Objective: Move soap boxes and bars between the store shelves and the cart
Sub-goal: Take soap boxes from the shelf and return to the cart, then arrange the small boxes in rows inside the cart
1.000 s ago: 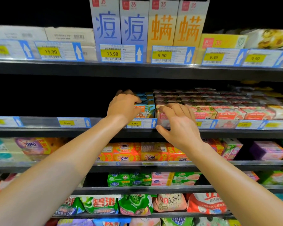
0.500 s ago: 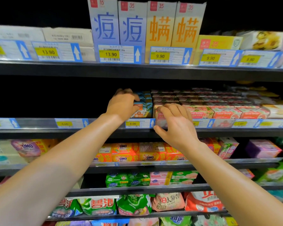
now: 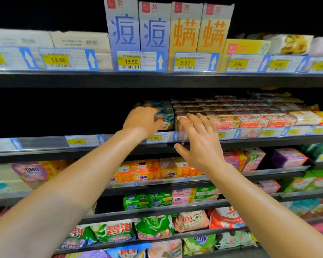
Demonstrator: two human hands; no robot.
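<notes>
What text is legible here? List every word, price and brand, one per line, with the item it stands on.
"13.90": price tag, top shelf, left.
"13.90": price tag under the blue boxes.
"痘": two blue boxes.
"螨": two orange boxes.
"9.90": tags right of those.
"8.00": tag, second shelf.
"Goat Soap": pink soap boxes.
"OMO": orange packs, third shelf.
Barcodes, small print and lower bag labels: too blurred to read.

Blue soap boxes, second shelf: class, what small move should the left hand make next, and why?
Probably draw the front blue soap box out over the shelf edge: the left hand already grips it, while the right hand hangs open, holding nothing.
</notes>
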